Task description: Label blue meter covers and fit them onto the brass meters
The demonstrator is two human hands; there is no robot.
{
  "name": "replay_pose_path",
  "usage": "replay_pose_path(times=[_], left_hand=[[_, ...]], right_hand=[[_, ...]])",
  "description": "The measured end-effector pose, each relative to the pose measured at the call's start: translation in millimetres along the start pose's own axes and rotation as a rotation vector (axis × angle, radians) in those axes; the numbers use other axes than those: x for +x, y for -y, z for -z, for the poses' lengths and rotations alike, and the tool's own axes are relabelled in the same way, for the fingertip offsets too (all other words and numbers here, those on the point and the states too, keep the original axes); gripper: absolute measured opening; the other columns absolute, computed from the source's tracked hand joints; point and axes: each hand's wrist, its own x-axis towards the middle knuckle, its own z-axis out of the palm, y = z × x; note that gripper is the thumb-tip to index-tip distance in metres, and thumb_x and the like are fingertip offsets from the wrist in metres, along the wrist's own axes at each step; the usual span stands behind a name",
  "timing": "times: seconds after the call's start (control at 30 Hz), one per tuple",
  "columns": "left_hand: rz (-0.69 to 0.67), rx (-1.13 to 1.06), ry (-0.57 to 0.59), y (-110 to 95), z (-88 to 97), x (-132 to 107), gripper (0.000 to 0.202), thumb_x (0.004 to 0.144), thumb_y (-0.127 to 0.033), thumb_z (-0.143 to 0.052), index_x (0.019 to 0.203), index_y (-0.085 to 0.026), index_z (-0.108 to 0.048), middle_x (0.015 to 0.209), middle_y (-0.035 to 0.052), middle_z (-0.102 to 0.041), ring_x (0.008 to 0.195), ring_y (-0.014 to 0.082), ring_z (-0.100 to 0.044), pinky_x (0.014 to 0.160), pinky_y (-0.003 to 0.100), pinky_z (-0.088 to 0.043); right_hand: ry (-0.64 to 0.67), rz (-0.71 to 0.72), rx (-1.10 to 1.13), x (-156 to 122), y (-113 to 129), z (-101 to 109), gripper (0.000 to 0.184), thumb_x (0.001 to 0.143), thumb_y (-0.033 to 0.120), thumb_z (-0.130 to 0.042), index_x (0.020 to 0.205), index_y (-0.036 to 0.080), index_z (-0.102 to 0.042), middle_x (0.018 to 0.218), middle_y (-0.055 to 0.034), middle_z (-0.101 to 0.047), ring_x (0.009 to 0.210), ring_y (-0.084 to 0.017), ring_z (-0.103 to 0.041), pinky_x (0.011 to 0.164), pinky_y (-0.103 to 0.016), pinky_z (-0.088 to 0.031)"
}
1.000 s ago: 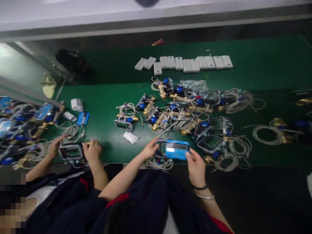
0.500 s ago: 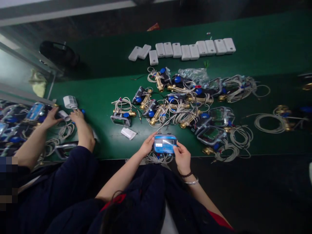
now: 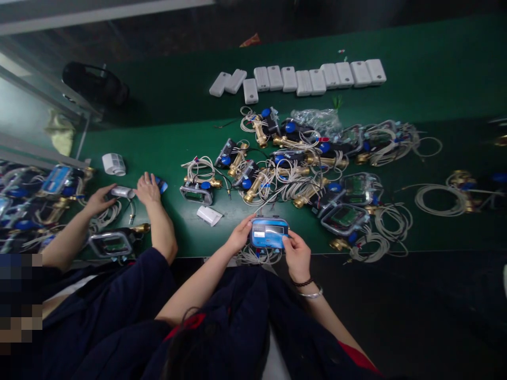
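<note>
A meter with a blue face (image 3: 267, 240), a small display window and a white label is held at the table's front edge. My left hand (image 3: 240, 235) grips its left side, fingers wrapped behind it. At the right side my right hand (image 3: 297, 254) pinches the lower corner, thumb on the blue face. Coiled grey cable (image 3: 257, 256) hangs under the meter. Just beyond my left hand lies a white paper roll (image 3: 209, 216). Behind the meter spreads a pile of brass-bodied meters (image 3: 257, 189) with clear-framed housings, blue caps and tangled cables.
White boxes (image 3: 303, 83) stand in a row at the back of the green table (image 3: 166, 142). A clear plastic bag (image 3: 317, 122) lies behind the pile. At left, a co-worker's hands (image 3: 148, 189) work around a whitish roll (image 3: 122, 192), beside more meters (image 3: 59, 179).
My hands and the blue-faced meter have barely moved. The co-worker's hands have shifted right with the roll, uncovering a clear-framed meter and a blue card under the far hand.
</note>
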Motion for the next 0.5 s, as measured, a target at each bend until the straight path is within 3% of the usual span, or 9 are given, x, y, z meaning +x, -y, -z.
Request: replay_pose_path(times=[0.5], left_hand=[[-0.017,0.013,0.003,0.7,1.4,2.6,0.045,0.087,-0.039,-0.045,0.126,-0.017,-0.052,0.128,0.0083,-0.056,0.117,0.0234,-0.051,0.103,0.041,-0.036]], right_hand=[[-0.021,0.006,-0.03,3.0,-2.9,-1.6,0.046,0.069,0.043,-0.061,0.097,0.008,-0.065,0.067,-0.0063,-0.067,0.057,-0.016,-0.058,0.055,-0.028,-0.046]])
